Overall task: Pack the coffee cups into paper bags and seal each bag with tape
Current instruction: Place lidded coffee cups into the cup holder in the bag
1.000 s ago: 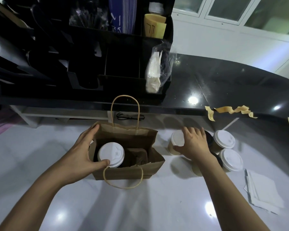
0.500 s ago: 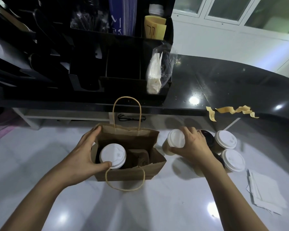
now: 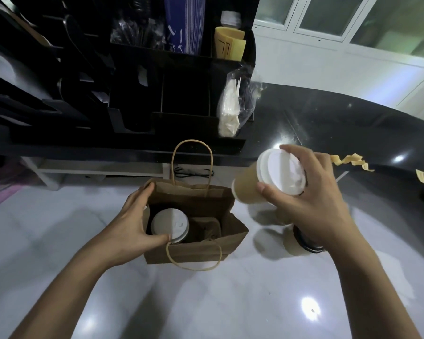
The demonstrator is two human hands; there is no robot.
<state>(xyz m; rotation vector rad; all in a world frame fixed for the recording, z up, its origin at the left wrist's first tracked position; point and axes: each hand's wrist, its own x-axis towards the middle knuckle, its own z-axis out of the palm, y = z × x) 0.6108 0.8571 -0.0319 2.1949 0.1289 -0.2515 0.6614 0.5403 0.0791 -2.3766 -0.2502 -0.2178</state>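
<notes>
bag (image 3: 194, 250): brown kraft paper, matt
cup lid (image 3: 283, 173): white plastic, smooth
counter (image 3: 206, 302): pale, glossy
upper ledge (image 3: 340, 133): black, polished

bag: brown paper bag with twisted handles (image 3: 194, 250), open on the glossy white counter (image 3: 206, 302); a white-lidded cup (image 3: 169, 225) stands in its left half
left hand: left hand (image 3: 130, 223) grips the bag's left end, thumb tip right at that lid's edge
right hand: right hand (image 3: 313, 201) holds a tan paper cup with a white plastic lid (image 3: 279, 172) by the lid, tilted, in the air just right of the bag
under the wrist: black-lidded tan cup (image 3: 304, 243) on the counter, mostly hidden
tape: curly tan tape strips (image 3: 350, 160) along the black countertop (image 3: 328, 133) edge
</notes>
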